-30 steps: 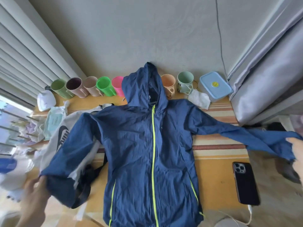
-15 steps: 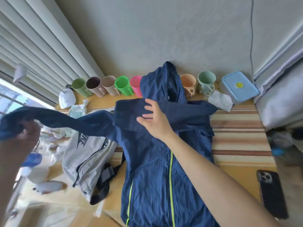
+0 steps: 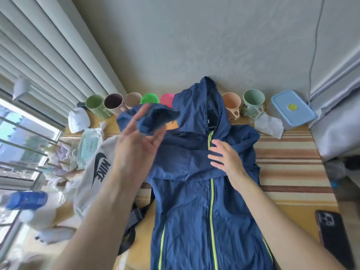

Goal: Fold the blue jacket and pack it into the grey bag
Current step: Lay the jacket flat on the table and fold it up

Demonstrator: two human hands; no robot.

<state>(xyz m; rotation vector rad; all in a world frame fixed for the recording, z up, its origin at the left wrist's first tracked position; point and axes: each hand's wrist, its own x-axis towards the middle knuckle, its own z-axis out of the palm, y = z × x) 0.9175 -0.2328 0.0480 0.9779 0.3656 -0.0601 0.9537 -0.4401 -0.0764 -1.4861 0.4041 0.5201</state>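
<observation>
The blue jacket [image 3: 191, 215] lies face up on the table, lime zip down its middle and hood against the wall. Its right sleeve is folded across the chest. My right hand [image 3: 226, 157] rests flat on that fold beside the zip, fingers spread. My left hand [image 3: 139, 139] is raised above the jacket's left shoulder and grips the bunched left sleeve [image 3: 150, 118], which hangs in the air over the collar area. The grey bag [image 3: 91, 152], with a black logo, lies left of the jacket, partly under it; its dark strap shows below.
A row of cups [image 3: 114, 103] lines the wall, with two more [image 3: 253, 103] right of the hood. A blue lidded box [image 3: 292, 110] and a crumpled tissue [image 3: 269, 124] are at the back right. A black phone [image 3: 333, 238] lies near right. Wipes pack [image 3: 89, 145], bottle [image 3: 25, 199] at left.
The right sleeve was folded across the chest and my right hand stays on it. My left hand has swung the left sleeve from far out left up and inward over the jacket.
</observation>
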